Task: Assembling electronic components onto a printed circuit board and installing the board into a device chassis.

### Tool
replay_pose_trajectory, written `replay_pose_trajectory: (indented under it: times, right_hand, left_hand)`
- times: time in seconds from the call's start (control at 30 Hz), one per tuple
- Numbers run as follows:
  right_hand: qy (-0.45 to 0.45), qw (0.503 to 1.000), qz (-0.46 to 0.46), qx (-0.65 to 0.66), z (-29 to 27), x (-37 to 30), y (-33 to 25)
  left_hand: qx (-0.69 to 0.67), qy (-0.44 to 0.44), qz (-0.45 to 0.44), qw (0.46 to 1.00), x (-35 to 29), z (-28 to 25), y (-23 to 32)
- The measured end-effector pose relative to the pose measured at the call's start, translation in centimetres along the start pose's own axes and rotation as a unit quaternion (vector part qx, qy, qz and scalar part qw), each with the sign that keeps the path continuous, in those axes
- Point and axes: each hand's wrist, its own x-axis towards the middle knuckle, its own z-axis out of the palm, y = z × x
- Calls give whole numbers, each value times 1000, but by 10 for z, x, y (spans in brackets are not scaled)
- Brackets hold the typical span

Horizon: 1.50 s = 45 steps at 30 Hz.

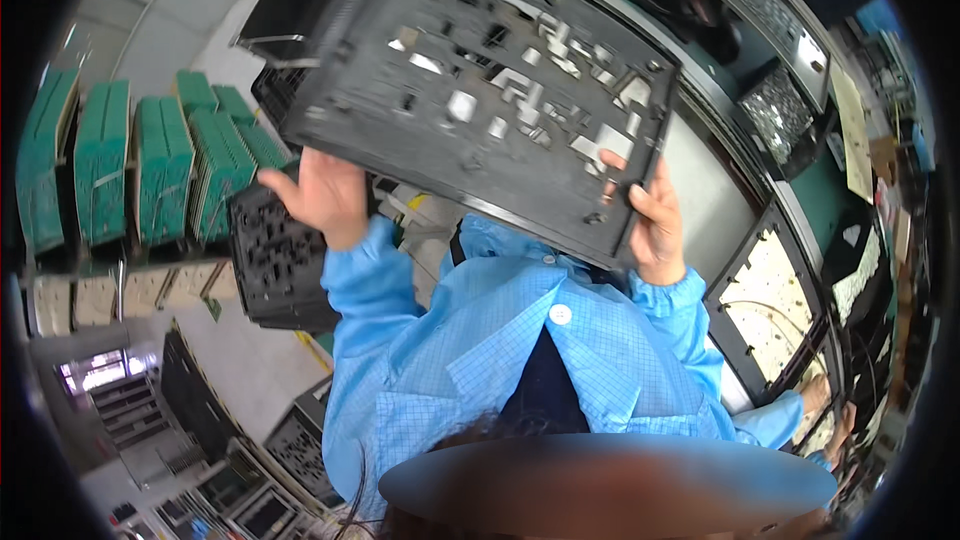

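A large black soldering pallet (390, 125), a flat rectangular frame with many cutouts, is tilted in front of my chest. Through the cutouts show light and silvery patches. My left hand (328, 198) supports its lower left edge, the fingers hidden behind it and the thumb stretched away from it. At the lower right corner my right hand (657, 225) grips the edge, with the thumb on the rim and fingertips visible through an opening.
Green circuit boards (165, 160) stand in rows on a rack at the left. Below my left hand is a stack of black pallets (280, 260). On the right, another framed fixture (765, 290) lies on the line, near a co-worker's hands (820, 395). A black cable-like object (680, 5) lies at upper right.
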Motion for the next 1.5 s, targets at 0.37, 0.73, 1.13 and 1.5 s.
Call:
replay_pose_trajectory:
  times: [0.37, 0.73, 1.13, 1.5]
  right_hand:
    - [213, 974, -45, -55, -80, -56, -29]
    - [228, 968, -23, -103, -92, -29, -34]
    - [247, 952, 4, -178, -126, -53, -36]
    - [311, 913, -106, -243, -126, -116, -56]
  left_hand:
    - [330, -156, -359, 859, 131, 22, -131]
    - [363, -171, -335, 852, 144, 7, -149]
    - [698, 124, 91, 699, 392, 58, -148]
    - [781, 199, 16, 591, 504, 38, -193]
